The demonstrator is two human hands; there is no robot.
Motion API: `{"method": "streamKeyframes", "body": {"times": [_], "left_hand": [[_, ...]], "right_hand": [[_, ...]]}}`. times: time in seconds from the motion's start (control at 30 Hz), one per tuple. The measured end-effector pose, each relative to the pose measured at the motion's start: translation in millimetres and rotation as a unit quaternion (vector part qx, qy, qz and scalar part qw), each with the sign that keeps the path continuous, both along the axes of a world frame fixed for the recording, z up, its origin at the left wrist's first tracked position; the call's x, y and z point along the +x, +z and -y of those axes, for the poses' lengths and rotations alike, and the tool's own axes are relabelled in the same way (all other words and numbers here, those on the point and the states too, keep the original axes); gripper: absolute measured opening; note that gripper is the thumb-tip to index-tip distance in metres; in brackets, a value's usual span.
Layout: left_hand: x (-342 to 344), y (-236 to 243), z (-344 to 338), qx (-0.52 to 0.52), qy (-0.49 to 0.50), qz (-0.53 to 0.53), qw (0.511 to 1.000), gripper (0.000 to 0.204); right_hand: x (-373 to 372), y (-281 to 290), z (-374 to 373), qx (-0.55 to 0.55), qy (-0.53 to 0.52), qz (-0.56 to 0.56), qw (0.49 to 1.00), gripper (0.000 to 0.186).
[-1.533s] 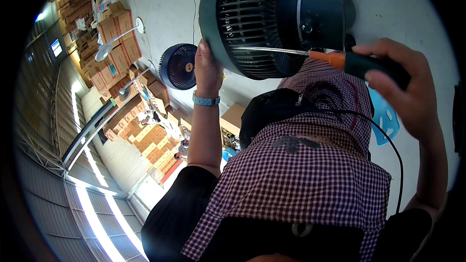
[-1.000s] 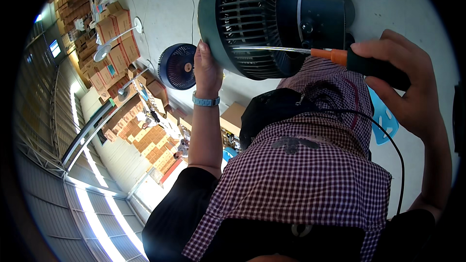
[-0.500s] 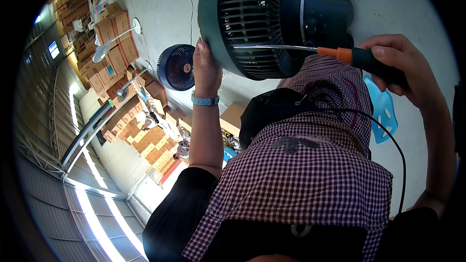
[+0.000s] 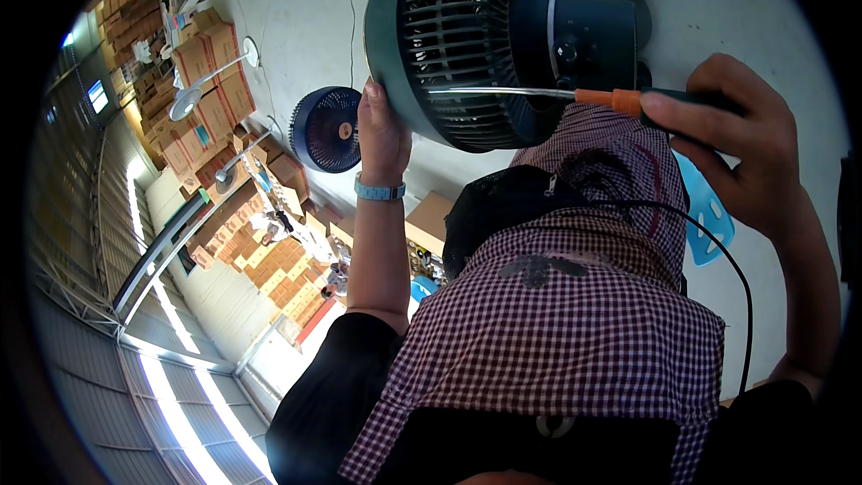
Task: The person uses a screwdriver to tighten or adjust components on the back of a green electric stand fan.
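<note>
Here, left hand (image 4: 384, 133) holding a rounded, slatted fan (image 4: 458, 49), right hand (image 4: 754, 148) gripping a shiny-shafted screwdriver (image 4: 609, 100)

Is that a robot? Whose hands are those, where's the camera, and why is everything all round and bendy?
No robot here, just a person with two bare hands. The camera sits on the person's head and looks down, so you see their checkered apron from above. Its very wide lens, called a fisheye, bends straight lines near the edge.

The left hand is against the rim of a dark green fan; some of its fingers are hidden. The right hand holds a screwdriver with a green and orange handle. Its metal shaft lies across our view of the fan, but I can't tell if its tip touches.

Around them are a grey floor, another dark fan, cardboard boxes and a light blue plastic thing with holes, perhaps a stool.
</note>
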State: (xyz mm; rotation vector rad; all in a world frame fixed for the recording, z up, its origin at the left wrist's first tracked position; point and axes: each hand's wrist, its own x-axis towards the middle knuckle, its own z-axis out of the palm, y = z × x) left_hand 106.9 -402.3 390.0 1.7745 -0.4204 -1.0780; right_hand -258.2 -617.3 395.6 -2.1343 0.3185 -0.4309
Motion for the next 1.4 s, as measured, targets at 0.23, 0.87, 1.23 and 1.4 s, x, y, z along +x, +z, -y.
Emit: {"method": "streamKeyframes", "body": {"times": [0.23, 0.87, 1.23, 1.4], "left_hand": [[2, 3, -8, 0.008, -0.008, -0.021, 1.000, 0.066], [3, 4, 1, -0.008, -0.008, -0.011, 1.000, 0.064], [9, 0, 0, -0.027, -0.019, -0.010, 0.999, 0.065], [13, -2, -4, -0.015, -0.016, -0.009, 1.000, 0.064]], "right_hand": [[2, -6, -23, 0.478, -0.170, 0.038, 0.861, 0.053], [-14, 3, -21, 0.505, -0.141, -0.085, 0.847, 0.032], [0, 4, -34, 0.485, -0.198, -0.003, 0.852, 0.040], [-11, 5, -15, 0.398, -0.108, -0.162, 0.897, 0.043]]}}
